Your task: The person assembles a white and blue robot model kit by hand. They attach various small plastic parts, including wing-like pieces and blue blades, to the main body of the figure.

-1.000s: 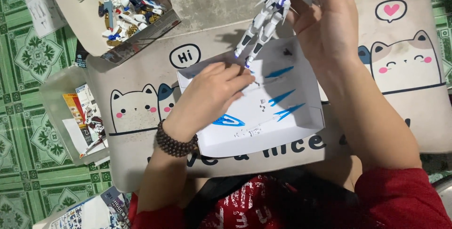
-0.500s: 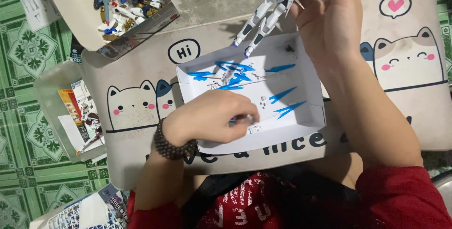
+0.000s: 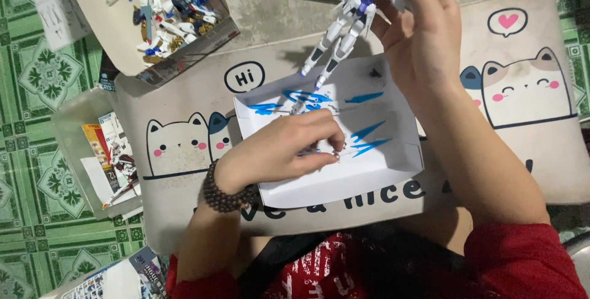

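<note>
Two hands work: the left hand point(image 3: 289, 151) pinches small parts in the white tray point(image 3: 393, 164) at centre frame; the right hand point(image 3: 424, 35) grips a robot figure point(image 3: 344, 25) above the tray's upper edge.

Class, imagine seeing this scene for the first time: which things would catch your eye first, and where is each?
The white and blue robot model stands out at the top, held up by the right hand. Below it, mid-frame, the left hand reaches into a shallow white paper tray strewn with bright blue translucent pieces. At upper left, an open cardboard box holds loose model parts.
</note>
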